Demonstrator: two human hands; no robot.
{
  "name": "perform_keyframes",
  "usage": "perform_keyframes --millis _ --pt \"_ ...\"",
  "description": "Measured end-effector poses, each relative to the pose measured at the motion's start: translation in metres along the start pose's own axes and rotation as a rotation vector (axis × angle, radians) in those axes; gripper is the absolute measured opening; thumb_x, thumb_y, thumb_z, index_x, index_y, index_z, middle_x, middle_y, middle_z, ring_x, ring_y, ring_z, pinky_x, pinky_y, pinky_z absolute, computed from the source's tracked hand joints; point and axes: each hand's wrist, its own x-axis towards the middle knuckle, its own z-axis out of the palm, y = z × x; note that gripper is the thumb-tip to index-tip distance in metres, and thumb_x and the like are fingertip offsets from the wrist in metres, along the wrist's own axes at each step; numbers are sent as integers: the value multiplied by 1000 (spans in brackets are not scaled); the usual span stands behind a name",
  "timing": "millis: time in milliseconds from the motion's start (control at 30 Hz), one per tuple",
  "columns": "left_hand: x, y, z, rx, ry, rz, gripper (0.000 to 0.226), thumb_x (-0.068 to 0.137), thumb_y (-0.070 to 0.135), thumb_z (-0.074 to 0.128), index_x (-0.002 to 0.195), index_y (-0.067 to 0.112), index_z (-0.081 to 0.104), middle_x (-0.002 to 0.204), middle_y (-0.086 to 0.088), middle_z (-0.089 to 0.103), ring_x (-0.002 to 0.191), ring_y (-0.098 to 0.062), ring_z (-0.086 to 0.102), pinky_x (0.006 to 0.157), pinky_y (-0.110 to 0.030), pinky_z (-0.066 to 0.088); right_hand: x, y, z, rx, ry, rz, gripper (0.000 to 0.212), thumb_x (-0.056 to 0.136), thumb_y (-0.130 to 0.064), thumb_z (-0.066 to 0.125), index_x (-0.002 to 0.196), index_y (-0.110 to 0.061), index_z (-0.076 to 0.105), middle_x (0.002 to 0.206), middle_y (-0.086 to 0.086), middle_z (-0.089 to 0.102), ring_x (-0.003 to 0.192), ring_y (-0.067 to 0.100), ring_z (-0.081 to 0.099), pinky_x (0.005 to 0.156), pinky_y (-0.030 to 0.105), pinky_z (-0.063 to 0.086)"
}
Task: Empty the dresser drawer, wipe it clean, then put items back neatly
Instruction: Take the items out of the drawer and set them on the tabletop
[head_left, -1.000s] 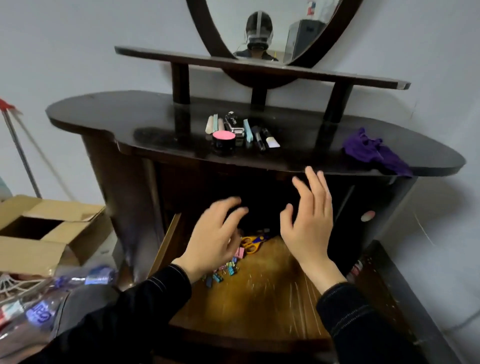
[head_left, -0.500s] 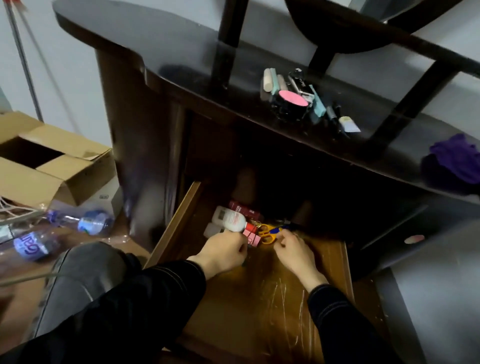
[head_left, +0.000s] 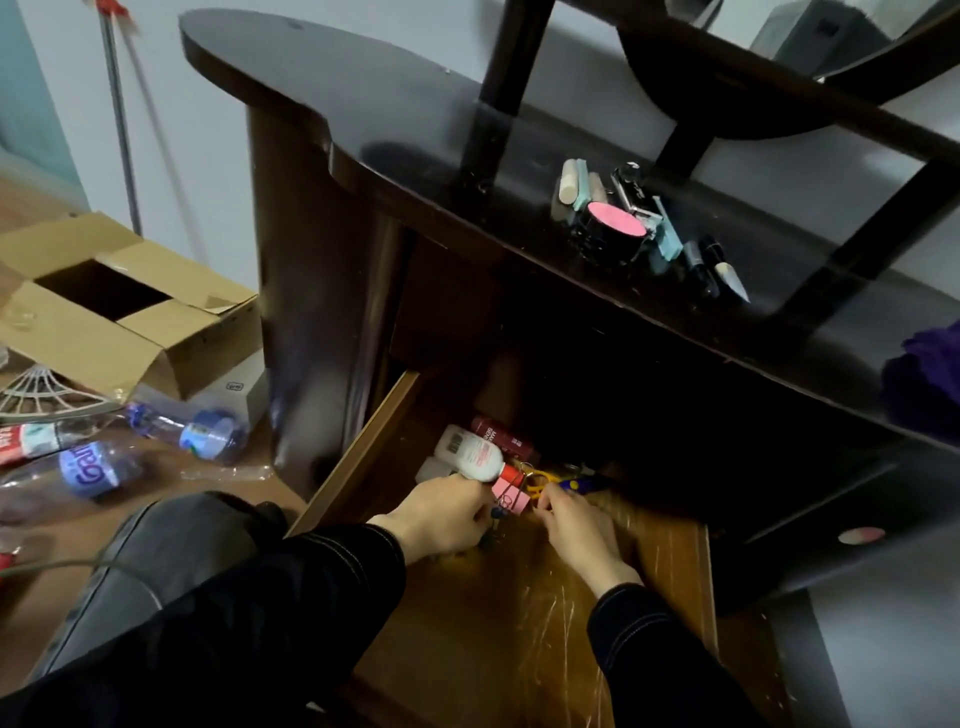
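The wooden drawer (head_left: 519, 639) is pulled out under the dark dresser (head_left: 395, 119). At its back lie a white bottle with a red cap (head_left: 470, 454), a red box (head_left: 501, 436), a pink binder clip (head_left: 511, 497) and yellow scissors (head_left: 540, 477). My left hand (head_left: 441, 514) is curled over small binder clips, and a blue one peeks out beneath the fingers. My right hand (head_left: 571, 525) has its curled fingertips pinching the right edge of the pink clip, just below the scissors. A purple cloth (head_left: 930, 374) lies on the dresser top at the right.
On the dresser top stand a pink-lidded jar (head_left: 615, 226) and several pens and tubes (head_left: 670, 239). An open cardboard box (head_left: 119, 306) and plastic bottles (head_left: 202, 431) lie on the floor at the left. My knee (head_left: 171, 545) is beside the drawer's left wall.
Both hands dropped from in front of the dresser into the drawer and closed on the small items. My view tilted down and moved closer.
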Motion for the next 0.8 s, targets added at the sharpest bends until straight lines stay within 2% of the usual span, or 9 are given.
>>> perform_keyframes --millis 100,200,333,433,533,600,667,733,800 --pt "3 -1 2 -44 -6 -7 18 95 16 48 87 11 63 88 -6 67 67 -18 57 56 -29 43 -3 3 -7 -46 44 -27 11 105 -27 48 116 -27 48 111 -6 63 86 13 66 64 26 51" --pt "6 2 6 -207 -20 -8 21 95 16 49 81 11 63 83 -9 69 74 -26 65 63 -38 52 -13 5 -21 -48 104 -1 17 105 -23 49 122 -26 47 117 -4 59 82 10 65 58 20 41" --pt "5 14 10 -697 -111 -167 23 101 20 45 107 6 63 84 -13 71 62 -24 66 60 -38 57 -42 5 -39 -4 168 16 22 107 -27 46 128 -23 49 131 -3 48 84 7 65 61 14 49" --pt "2 23 10 -1119 -310 -349 48 105 48 36 126 8 52 97 -22 73 72 -31 71 64 -40 61 -71 -1 -50 184 239 -64 10 104 -29 48 111 -23 52 123 -9 42 69 3 56 49 12 41" --pt "1 24 3 -1427 -534 -379 73 97 71 27 122 8 56 104 -24 70 88 -36 71 73 -41 61 -97 -17 -56 335 252 -238 5 103 -32 43 105 -27 45 123 -17 37 75 4 61 56 16 52" --pt "0 22 -2 -1530 -510 -398 63 98 64 39 113 7 60 93 -17 70 87 -34 69 79 -43 61 -108 -27 -51 342 212 -312 5 104 -32 43 107 -29 45 131 -20 35 88 2 63 65 10 53" --pt "-2 20 -4 -1529 -400 -437 34 97 42 57 107 9 60 80 -9 68 78 -27 68 81 -43 57 -110 -34 -48 328 207 -345 7 104 -33 47 109 -29 49 137 -20 34 99 -1 60 67 1 45" --pt "-3 20 -5 -1466 -319 -465 18 95 19 60 109 8 58 84 -10 66 73 -22 66 76 -39 56 -110 -36 -49 333 208 -342 10 103 -39 47 107 -32 52 138 -22 35 101 -6 55 64 -1 41" --pt "-5 23 -6 -1427 -264 -514 21 95 9 55 115 4 54 90 -15 66 69 -23 67 65 -36 57 -110 -33 -49 373 212 -308 6 101 -40 51 103 -35 51 136 -26 35 100 -12 49 63 0 41"
